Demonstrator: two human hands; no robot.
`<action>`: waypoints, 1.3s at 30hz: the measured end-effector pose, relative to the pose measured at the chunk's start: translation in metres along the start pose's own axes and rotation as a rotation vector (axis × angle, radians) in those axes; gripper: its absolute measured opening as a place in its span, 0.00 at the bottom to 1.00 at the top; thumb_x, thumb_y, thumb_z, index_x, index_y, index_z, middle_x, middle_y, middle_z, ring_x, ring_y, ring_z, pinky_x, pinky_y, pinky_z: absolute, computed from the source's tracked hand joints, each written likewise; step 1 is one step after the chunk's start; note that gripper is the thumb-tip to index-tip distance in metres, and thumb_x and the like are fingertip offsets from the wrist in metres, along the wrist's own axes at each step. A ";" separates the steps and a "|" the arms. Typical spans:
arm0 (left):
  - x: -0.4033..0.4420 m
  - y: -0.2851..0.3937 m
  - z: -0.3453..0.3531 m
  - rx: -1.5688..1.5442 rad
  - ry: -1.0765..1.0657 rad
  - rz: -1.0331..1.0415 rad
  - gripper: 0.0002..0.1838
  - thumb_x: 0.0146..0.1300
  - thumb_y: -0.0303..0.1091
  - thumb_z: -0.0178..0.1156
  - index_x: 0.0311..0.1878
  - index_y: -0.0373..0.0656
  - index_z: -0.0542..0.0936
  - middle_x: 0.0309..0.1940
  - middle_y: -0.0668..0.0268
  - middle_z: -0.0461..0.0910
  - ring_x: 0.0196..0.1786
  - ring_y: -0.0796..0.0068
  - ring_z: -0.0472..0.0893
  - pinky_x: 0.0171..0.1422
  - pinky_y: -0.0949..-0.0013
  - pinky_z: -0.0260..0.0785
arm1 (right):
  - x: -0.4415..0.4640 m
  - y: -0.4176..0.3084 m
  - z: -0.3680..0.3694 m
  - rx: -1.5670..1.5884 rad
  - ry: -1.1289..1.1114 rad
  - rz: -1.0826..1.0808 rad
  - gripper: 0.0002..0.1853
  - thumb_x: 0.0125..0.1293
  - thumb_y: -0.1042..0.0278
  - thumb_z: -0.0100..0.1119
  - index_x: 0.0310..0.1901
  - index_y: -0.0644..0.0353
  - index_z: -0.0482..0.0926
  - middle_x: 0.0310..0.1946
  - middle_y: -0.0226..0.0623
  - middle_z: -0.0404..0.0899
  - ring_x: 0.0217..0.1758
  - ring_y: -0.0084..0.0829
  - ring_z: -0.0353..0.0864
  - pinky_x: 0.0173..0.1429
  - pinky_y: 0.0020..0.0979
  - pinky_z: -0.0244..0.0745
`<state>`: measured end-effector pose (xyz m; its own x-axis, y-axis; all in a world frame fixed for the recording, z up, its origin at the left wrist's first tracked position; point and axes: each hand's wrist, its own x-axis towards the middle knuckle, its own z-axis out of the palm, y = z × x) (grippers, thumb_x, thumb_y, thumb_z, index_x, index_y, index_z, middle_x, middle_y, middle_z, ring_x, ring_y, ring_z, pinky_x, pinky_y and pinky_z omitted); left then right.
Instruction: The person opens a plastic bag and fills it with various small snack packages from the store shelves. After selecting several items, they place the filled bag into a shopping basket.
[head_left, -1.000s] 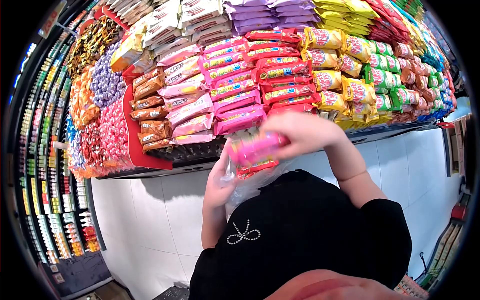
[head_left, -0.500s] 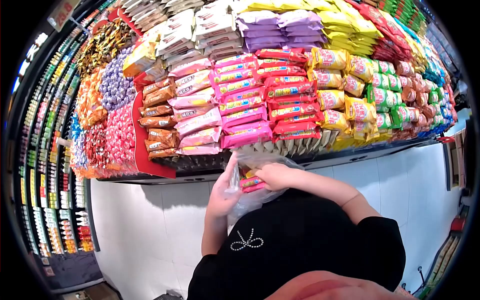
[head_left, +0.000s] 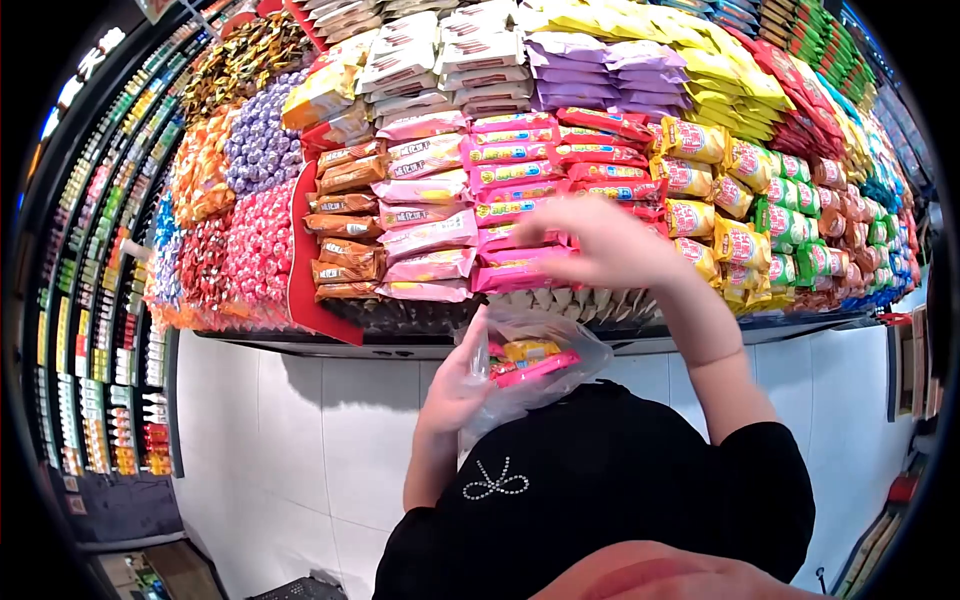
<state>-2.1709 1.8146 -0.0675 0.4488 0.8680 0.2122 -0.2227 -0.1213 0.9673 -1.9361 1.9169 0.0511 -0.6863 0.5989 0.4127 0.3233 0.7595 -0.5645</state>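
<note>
The bench (head_left: 400, 341) stretches ahead of both hands, heaped with wrapped packs and loose sweets. The pale tiled floor (head_left: 370, 440) lies below and to the left of the left hand, and the black top (head_left: 610, 490) spreads on the near side of both. Beyond the left hand, further left, stand shelves of small goods (head_left: 105, 250).

Magenta packs (head_left: 512, 172) are stacked directly under and beyond the right hand (head_left: 605, 245), with red packs (head_left: 605, 152) just right of them and pink-and-white packs (head_left: 428, 235) to the left. The right hand is open, thumb and fingers apart, blurred; whether it touches a pack cannot be told. Nearer than it, the left hand (head_left: 452, 392) grips the left side of a clear plastic bag (head_left: 588, 350). Inside, right of that hand, lie a magenta pack (head_left: 541, 368) and a smaller-looking yellow pack (head_left: 530, 350).
</note>
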 end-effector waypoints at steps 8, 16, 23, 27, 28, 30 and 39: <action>-0.011 -0.001 -0.019 0.008 0.018 0.022 0.41 0.46 0.21 0.51 0.67 0.27 0.49 0.70 0.50 0.43 0.73 0.64 0.44 0.73 0.66 0.33 | 0.149 0.045 -0.005 -0.268 0.129 -0.107 0.14 0.56 0.63 0.60 0.40 0.62 0.76 0.32 0.40 0.78 0.38 0.35 0.78 0.44 0.32 0.73; -0.014 -0.002 -0.029 -0.047 0.064 -0.051 0.42 0.51 0.35 0.60 0.67 0.29 0.53 0.70 0.50 0.46 0.73 0.62 0.45 0.73 0.64 0.33 | 0.286 0.092 0.042 -0.526 0.175 0.171 0.33 0.45 0.55 0.66 0.52 0.61 0.68 0.51 0.46 0.70 0.56 0.44 0.68 0.59 0.41 0.65; -0.023 -0.006 -0.043 -0.049 0.100 -0.062 0.41 0.47 0.25 0.54 0.67 0.27 0.51 0.70 0.50 0.45 0.73 0.65 0.44 0.73 0.67 0.32 | 0.346 0.108 0.054 -0.612 0.062 0.439 0.42 0.39 0.47 0.71 0.56 0.57 0.65 0.58 0.43 0.65 0.64 0.46 0.59 0.61 0.59 0.54; -0.028 0.000 -0.048 -0.083 0.126 -0.062 0.40 0.46 0.23 0.52 0.67 0.27 0.51 0.70 0.50 0.45 0.73 0.65 0.43 0.73 0.67 0.31 | 0.352 0.113 0.058 -0.604 0.017 0.531 0.42 0.37 0.49 0.71 0.56 0.55 0.65 0.59 0.39 0.64 0.64 0.46 0.58 0.61 0.67 0.47; -0.028 0.001 -0.049 -0.080 0.120 -0.039 0.40 0.46 0.22 0.52 0.67 0.27 0.52 0.70 0.49 0.46 0.73 0.64 0.43 0.73 0.67 0.31 | 0.351 0.114 0.059 -0.581 0.021 0.550 0.41 0.37 0.50 0.70 0.56 0.55 0.66 0.59 0.39 0.64 0.64 0.46 0.59 0.61 0.68 0.45; -0.029 0.002 -0.052 -0.056 0.122 -0.030 0.40 0.46 0.22 0.52 0.67 0.27 0.52 0.70 0.49 0.46 0.73 0.64 0.43 0.73 0.67 0.32 | 0.351 0.115 0.063 -0.582 0.041 0.540 0.40 0.37 0.53 0.69 0.56 0.55 0.66 0.58 0.39 0.65 0.64 0.46 0.59 0.62 0.69 0.43; -0.034 0.002 -0.056 0.005 0.148 -0.017 0.41 0.49 0.26 0.56 0.67 0.27 0.51 0.70 0.50 0.45 0.73 0.63 0.44 0.73 0.66 0.34 | 0.299 0.087 0.068 -0.504 0.395 0.119 0.27 0.43 0.62 0.65 0.46 0.62 0.67 0.46 0.46 0.71 0.52 0.45 0.70 0.56 0.40 0.67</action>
<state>-2.2353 1.8122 -0.0809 0.3199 0.9314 0.1736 -0.2121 -0.1082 0.9712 -2.1569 2.1449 0.0765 -0.3663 0.6620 0.6539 0.7143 0.6505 -0.2583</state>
